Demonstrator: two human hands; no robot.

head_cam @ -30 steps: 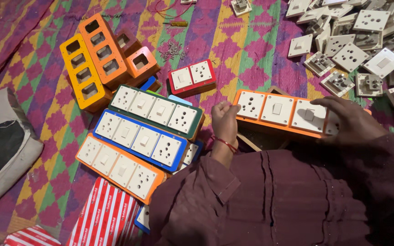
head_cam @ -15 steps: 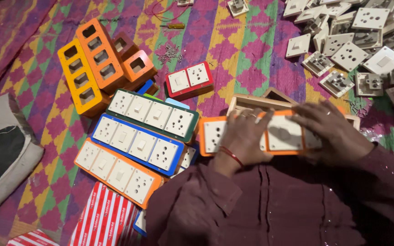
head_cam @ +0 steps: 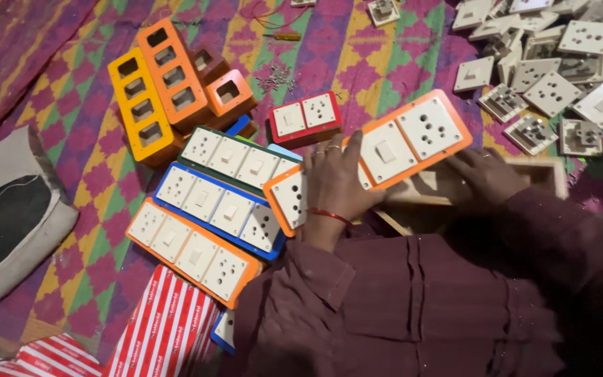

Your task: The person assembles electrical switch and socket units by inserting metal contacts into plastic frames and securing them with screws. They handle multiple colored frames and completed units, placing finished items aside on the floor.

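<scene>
- My left hand (head_cam: 336,178) lies flat on the orange switch plate (head_cam: 371,157), fingers spread over its middle, gripping the plate against the palm
- My right hand (head_cam: 486,178) sits on the rim of the wooden box (head_cam: 546,174), under the plate's right end; I cannot tell whether its fingers are curled shut or loose
- The orange plate is tilted, its right end raised over the box — its white modules, a switch and sockets, face up
- The wooden box shows a pale inside wall; what lies in it is hidden by the plate and my arm
- Left of my hand, three filled plates lie side by side: a green one (head_cam: 235,155), a blue one (head_cam: 218,209) and another orange one (head_cam: 193,251), each holding a row of white modules
- Further left stand empty frames — yellow (head_cam: 141,105) and orange (head_cam: 172,70) — with open square slots
- A small red plate (head_cam: 305,119) with two modules lies just above my left hand
- A heap of loose white modules (head_cam: 560,70) fills the top right corner
</scene>
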